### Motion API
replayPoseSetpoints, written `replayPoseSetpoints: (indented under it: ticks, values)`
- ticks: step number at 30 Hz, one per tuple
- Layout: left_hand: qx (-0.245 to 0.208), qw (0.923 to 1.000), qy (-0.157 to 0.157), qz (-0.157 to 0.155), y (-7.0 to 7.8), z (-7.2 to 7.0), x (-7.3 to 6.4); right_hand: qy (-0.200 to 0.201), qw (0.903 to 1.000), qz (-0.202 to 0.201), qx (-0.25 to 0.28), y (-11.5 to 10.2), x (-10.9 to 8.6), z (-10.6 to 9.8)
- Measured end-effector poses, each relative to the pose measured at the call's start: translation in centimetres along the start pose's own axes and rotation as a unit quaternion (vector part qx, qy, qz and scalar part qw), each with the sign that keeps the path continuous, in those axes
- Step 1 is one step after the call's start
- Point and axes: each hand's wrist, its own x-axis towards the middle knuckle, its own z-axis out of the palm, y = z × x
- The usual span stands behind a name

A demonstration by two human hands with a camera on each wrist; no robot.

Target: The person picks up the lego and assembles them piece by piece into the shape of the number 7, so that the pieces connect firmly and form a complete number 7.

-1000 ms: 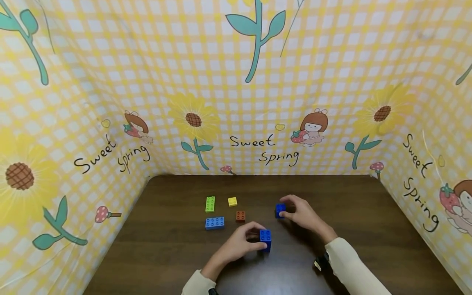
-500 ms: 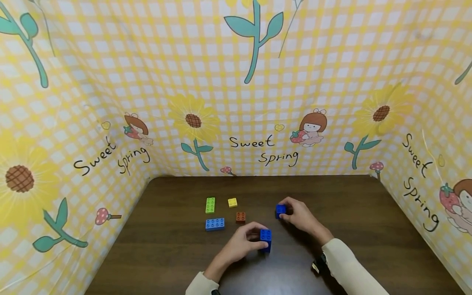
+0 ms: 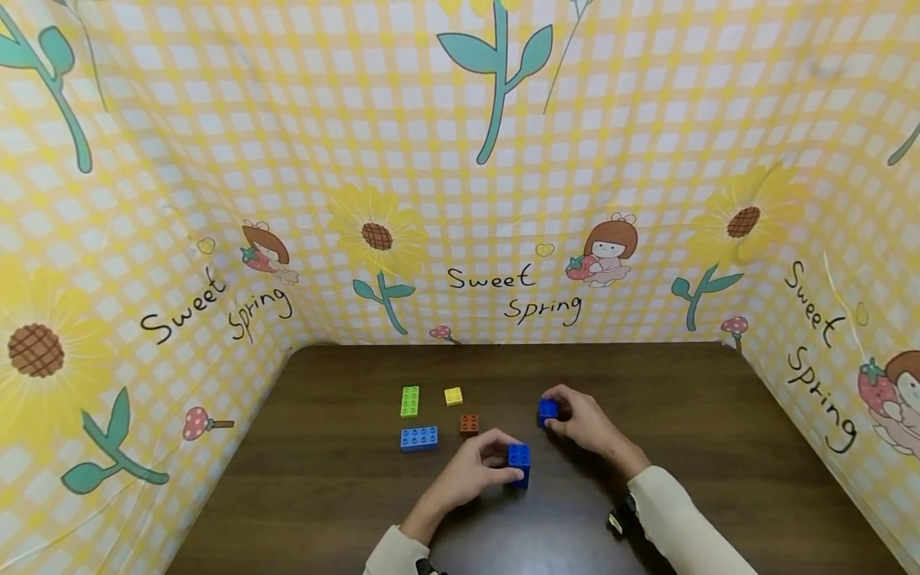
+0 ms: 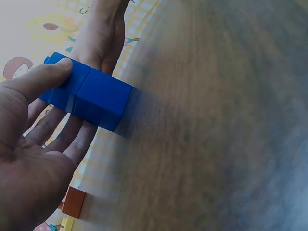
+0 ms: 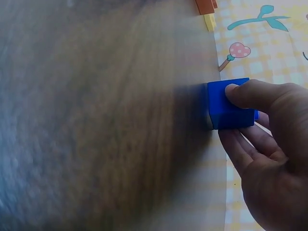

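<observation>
My left hand (image 3: 470,473) pinches an upright stack of two dark blue toy bricks (image 3: 519,465) near the middle of the table. The left wrist view shows the thumb on one face of the stack (image 4: 91,91), the fingers behind it and the seam between the bricks. Farther back and to the right, my right hand (image 3: 588,423) grips a single dark blue brick (image 3: 548,410) between thumb and fingers. In the right wrist view this blue brick (image 5: 233,108) has its base close to the tabletop; whether it touches is hard to tell.
Left of the hands on the dark wooden table (image 3: 302,495) lie a lime green brick (image 3: 410,402), a small yellow brick (image 3: 454,396), a brown brick (image 3: 469,424) and a lighter blue brick (image 3: 419,438). Yellow checked cloth (image 3: 496,200) walls the back and sides.
The left hand and its stack have shifted very slightly to the right. The right hand has edged a little nearer with its brick. Both grips look the same.
</observation>
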Motion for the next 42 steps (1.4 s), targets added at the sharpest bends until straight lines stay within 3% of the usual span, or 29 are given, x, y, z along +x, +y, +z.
replayPoseSetpoints:
  ticks: [17,31,42]
  values:
    - [0.000,1.0000,-0.008,0.004,0.1,-0.1,0.1,0.001,0.9995,0.011,-0.030,-0.3,0.0,-0.1]
    - [0.020,0.9998,-0.006,0.000,0.0,0.1,0.1,0.010,0.9972,-0.061,-0.042,-2.6,-1.4,-1.3]
    - [0.035,0.9994,-0.005,0.001,-0.3,0.1,0.0,0.002,0.9964,-0.074,-0.041,-4.6,-2.6,-2.4]
